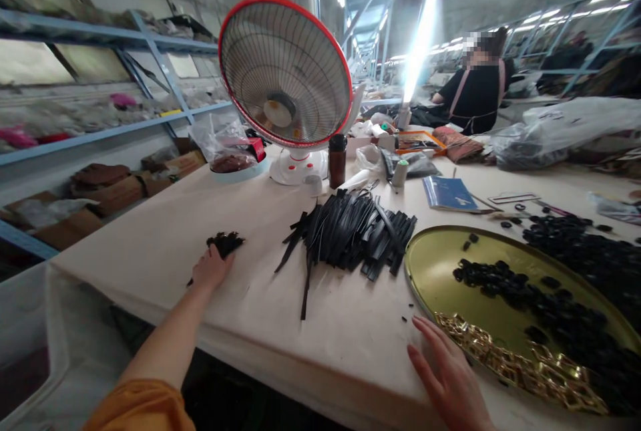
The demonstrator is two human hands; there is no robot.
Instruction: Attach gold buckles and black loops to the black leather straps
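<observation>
At the left of the table, my left hand is closed over a small dark bundle of black strips. Its fingers partly hide the bundle, and a dark end pokes out by the wrist side. My right hand has its fingers apart and holds nothing; it hovers over or rests on the table edge beside a gold oval tray. Gold metal buckles lie along the tray's near side, with small black pieces behind them. A loose pile of black strips lies between my hands.
Behind the strips stand a red-rimmed fan heater, a brown bottle and a thread spool. A blue booklet lies beyond the tray. More black pieces are heaped right. A person works farther back.
</observation>
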